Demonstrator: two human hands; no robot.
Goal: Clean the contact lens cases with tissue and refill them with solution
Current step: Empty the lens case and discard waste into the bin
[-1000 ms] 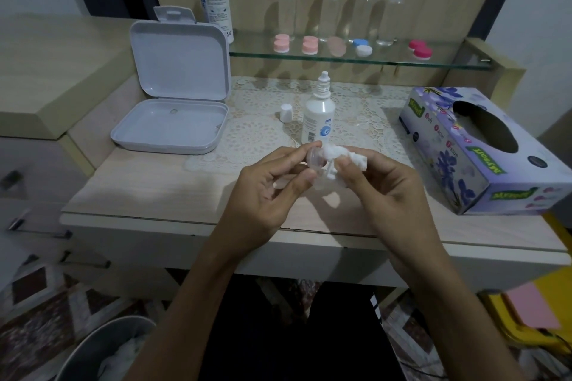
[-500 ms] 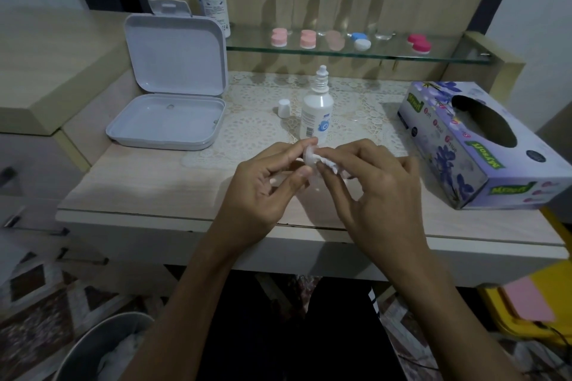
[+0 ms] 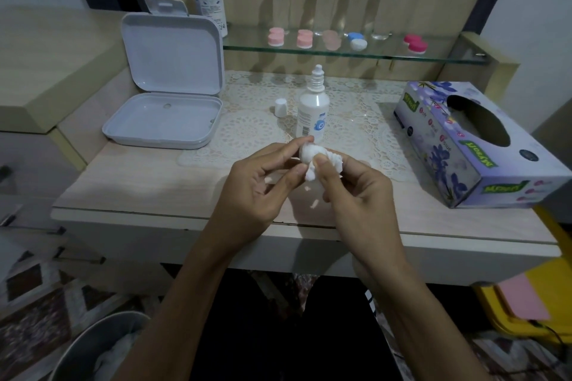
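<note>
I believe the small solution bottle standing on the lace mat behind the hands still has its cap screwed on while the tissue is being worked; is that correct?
Not quite. In the head view the small solution bottle stands on the lace mat behind the hands with its nozzle bare; its white cap sits on the mat just left of it. Both hands do work the tissue.

Both hands [image 3: 309, 185] around crumpled tissue [image 3: 312, 158]

An open white hinged box [image 3: 164, 99] sits on the desk [image 3: 130, 182]; a bin [image 3: 83, 346] stands below.
</note>
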